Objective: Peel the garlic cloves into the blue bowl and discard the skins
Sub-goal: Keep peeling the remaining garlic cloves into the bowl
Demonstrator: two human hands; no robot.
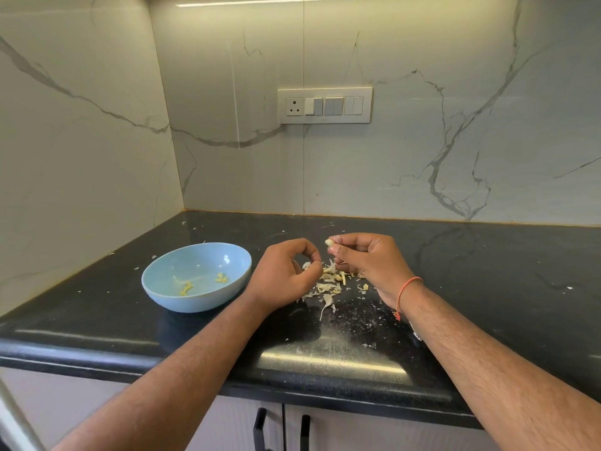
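Note:
A pale blue bowl (195,278) sits on the black counter with a few peeled garlic pieces (221,278) inside. My right hand (367,265) pinches a small garlic clove (329,243) between thumb and fingertips, above a heap of papery garlic skins (328,284). My left hand (286,275) hovers just left of the clove, between the bowl and the skins, fingers curled with thumb and forefinger nearly meeting; I cannot tell whether a scrap of skin is between them. A yellowish clove piece (342,277) lies in the heap.
The black counter (487,288) runs from the marble corner walls to a rounded front edge (130,359). Skin flecks are scattered across it. A switch panel (325,105) is on the back wall. Cabinet handles (260,428) show below.

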